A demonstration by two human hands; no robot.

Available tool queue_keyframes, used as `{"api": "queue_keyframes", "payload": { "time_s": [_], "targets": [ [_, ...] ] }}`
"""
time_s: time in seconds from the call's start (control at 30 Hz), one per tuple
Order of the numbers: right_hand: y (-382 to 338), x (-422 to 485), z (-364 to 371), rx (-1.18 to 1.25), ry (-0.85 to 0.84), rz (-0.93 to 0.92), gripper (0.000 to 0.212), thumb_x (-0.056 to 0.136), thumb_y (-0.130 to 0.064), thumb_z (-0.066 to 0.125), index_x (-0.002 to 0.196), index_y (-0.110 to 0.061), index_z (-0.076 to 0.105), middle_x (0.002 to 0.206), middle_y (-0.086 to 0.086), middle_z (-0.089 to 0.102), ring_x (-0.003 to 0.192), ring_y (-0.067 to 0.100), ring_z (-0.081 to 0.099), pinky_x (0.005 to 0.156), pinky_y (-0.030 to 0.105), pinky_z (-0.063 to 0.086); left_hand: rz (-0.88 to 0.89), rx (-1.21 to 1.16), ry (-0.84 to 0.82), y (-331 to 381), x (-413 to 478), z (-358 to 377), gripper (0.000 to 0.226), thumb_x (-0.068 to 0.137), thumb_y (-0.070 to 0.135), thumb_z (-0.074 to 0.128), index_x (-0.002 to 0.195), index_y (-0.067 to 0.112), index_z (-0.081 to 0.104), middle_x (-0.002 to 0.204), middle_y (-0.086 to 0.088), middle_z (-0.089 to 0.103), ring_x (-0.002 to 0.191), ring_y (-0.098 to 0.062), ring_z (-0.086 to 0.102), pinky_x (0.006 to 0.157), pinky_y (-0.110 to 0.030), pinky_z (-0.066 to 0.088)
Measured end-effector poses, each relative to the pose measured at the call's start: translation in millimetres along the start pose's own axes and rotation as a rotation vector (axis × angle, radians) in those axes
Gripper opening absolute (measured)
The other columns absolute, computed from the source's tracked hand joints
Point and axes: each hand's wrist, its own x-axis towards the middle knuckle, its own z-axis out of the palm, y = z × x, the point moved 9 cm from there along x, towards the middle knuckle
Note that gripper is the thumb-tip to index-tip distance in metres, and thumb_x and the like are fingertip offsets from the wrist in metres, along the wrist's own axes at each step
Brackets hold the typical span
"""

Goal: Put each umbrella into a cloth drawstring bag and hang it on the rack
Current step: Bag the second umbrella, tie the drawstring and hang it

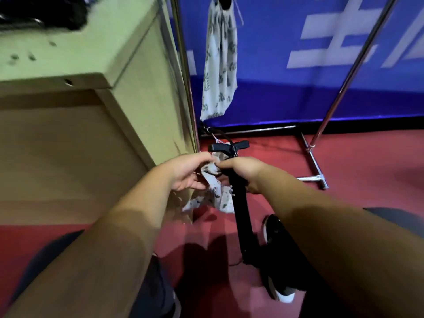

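Umbrella (241, 216), black and folded slim, slants from the middle of the view down toward 5 o'clock, its lower end near a dark shoe (278, 292). The right hand (249, 174) grips its upper part, fingers wrapped round the black shaft. Just beside it, at 9 o'clock of that grip, the left hand (189, 173) has its fingers curled and pinches the gathered edge of a patterned cloth bag (216, 195), which hangs crumpled against the umbrella below both hands. A black T-shaped piece (228, 145) shows just above the hands; I cannot tell whether it belongs to the umbrella. At 12 o'clock a filled leaf-print bag (220, 65) hangs from the rack (358, 58), whose chrome base lies on the red floor (371, 171) at 3 o'clock. A pale wooden cabinet (57, 63) fills 9 to 11 o'clock, and a blue banner (298, 97) stands behind.
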Motion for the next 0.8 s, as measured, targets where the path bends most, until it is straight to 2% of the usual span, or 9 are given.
{"api": "queue_keyframes", "payload": {
  "time_s": [0.17, 0.23, 0.33, 0.43, 0.5, 0.57, 0.63, 0.7, 0.8],
  "targets": [
    [-37.9, -46.7, 8.9, 0.086, 0.079, -0.129, 0.024, 0.106, -0.025, 0.065, 0.085, -0.013, 0.07, 0.059, 0.002, 0.066, 0.042, 0.012, 0.059, 0.044, 0.018, 0.048, 0.152, 0.034, 0.177, 39.2, -58.6, -13.5, 0.023, 0.093, -0.006, 0.052, 0.093, 0.012, 0.067, 0.094, -0.008, 0.069, 0.087, -0.017, 0.073, 0.079, -0.036, 0.065],
    [-45.4, -54.5, 8.1, 0.16, 0.118, -0.18, 0.02, 0.102, -0.027, 0.07, 0.093, -0.01, 0.073, 0.068, 0.006, 0.069, 0.046, 0.016, 0.062, 0.048, 0.024, 0.052, 0.197, -0.011, 0.234, 42.8, -68.3, -18.1, 0.028, 0.092, -0.011, 0.05, 0.1, 0.006, 0.069, 0.104, -0.014, 0.073, 0.093, -0.022, 0.075, 0.081, -0.04, 0.066],
    [-33.6, -62.4, -1.8, 0.203, 0.233, -0.177, 0.019, 0.098, -0.028, 0.075, 0.1, -0.009, 0.075, 0.076, 0.01, 0.072, 0.044, 0.018, 0.06, 0.045, 0.022, 0.049, 0.231, -0.071, 0.291, 34.6, -80.5, -19.7, 0.049, 0.087, -0.016, 0.043, 0.111, 0.011, 0.075, 0.118, -0.017, 0.078, 0.093, -0.023, 0.076, 0.079, -0.036, 0.063],
    [-9.4, -57.3, -5.1, 0.301, 0.268, -0.122, 0.019, 0.097, -0.025, 0.076, 0.104, -0.007, 0.077, 0.069, 0.007, 0.073, 0.046, 0.02, 0.064, 0.051, 0.028, 0.056, 0.234, 0.044, 0.296, 29.3, -86.7, -15.0, 0.047, 0.084, -0.015, 0.042, 0.103, 0.011, 0.076, 0.087, -0.008, 0.079, 0.069, -0.02, 0.069, 0.059, -0.023, 0.053],
    [-7.3, -51.1, -4.1, 0.315, 0.284, -0.136, 0.023, 0.093, -0.024, 0.078, 0.105, -0.004, 0.078, 0.077, 0.009, 0.077, 0.053, 0.024, 0.069, 0.059, 0.036, 0.062, 0.263, 0.126, 0.283, 33.0, -89.9, -15.0, 0.027, 0.087, -0.007, 0.05, 0.088, 0.013, 0.067, 0.06, 0.002, 0.064, 0.048, -0.012, 0.053, 0.042, -0.016, 0.035],
    [-14.8, -44.8, -5.1, 0.292, 0.311, -0.182, 0.028, 0.085, -0.026, 0.083, 0.1, -0.003, 0.079, 0.079, 0.013, 0.077, 0.056, 0.027, 0.07, 0.06, 0.042, 0.062, 0.254, 0.138, 0.301, 36.8, -90.9, -18.4, 0.006, 0.09, 0.015, 0.061, 0.085, 0.014, 0.062, 0.06, -0.001, 0.061, 0.043, -0.012, 0.054, 0.043, -0.016, 0.036],
    [-23.9, -39.7, -8.7, 0.265, 0.344, -0.22, 0.045, 0.068, -0.036, 0.088, 0.1, -0.005, 0.078, 0.083, 0.012, 0.079, 0.064, 0.029, 0.075, 0.069, 0.052, 0.066, 0.271, 0.192, 0.319, 38.8, -81.1, -28.0, 0.037, 0.086, 0.048, 0.068, 0.096, 0.012, 0.07, 0.084, -0.012, 0.075, 0.072, -0.024, 0.074, 0.067, -0.027, 0.05],
    [-34.6, -32.8, -16.6, 0.23, 0.386, -0.277, 0.063, 0.054, -0.045, 0.088, 0.104, -0.008, 0.077, 0.086, 0.009, 0.081, 0.075, 0.03, 0.079, 0.079, 0.056, 0.067, 0.291, 0.24, 0.4, 39.0, -73.6, -41.4, 0.058, 0.087, 0.072, 0.065, 0.106, 0.018, 0.074, 0.099, -0.003, 0.073, 0.099, -0.03, 0.073, 0.085, -0.032, 0.044],
    [-63.8, -33.9, -24.7, 0.141, 0.449, -0.375, 0.064, 0.05, -0.054, 0.082, 0.098, -0.013, 0.076, 0.083, 0.003, 0.081, 0.08, 0.028, 0.079, 0.081, 0.046, 0.065, 0.297, 0.23, 0.528, 44.5, -74.2, -55.1, 0.047, 0.1, 0.068, 0.054, 0.113, 0.027, 0.071, 0.104, 0.006, 0.059, 0.1, -0.016, 0.056, 0.081, -0.026, 0.039]
  ]
}}
